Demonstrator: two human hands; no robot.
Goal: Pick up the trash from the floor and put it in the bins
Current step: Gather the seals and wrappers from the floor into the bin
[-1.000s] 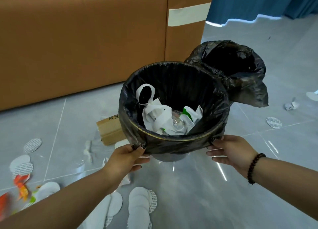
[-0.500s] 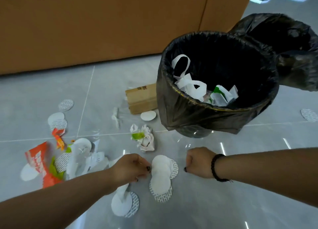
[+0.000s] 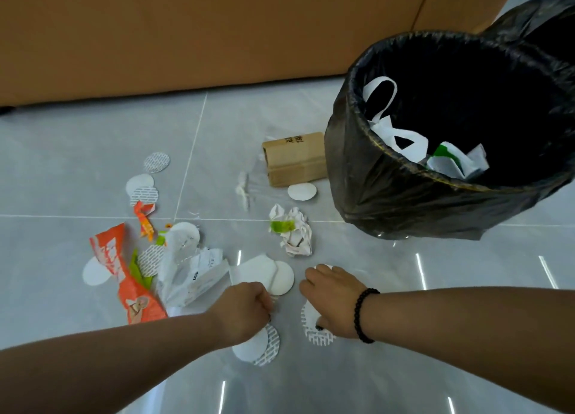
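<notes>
Black bead bracelet [image 3: 364, 315], dark-painted nails, bare forearms

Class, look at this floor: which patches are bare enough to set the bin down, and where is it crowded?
Bare tile lies along the sofa at upper left, and below the bin at lower right, past the right hand. Crowded: wrappers, paper discs, crumpled paper and box, around the left hand.

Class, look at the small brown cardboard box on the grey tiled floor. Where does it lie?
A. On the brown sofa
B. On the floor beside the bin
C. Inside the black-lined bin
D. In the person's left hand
B: the small brown cardboard box lies on the grey tiled floor, right beside the black-lined bin.
</notes>
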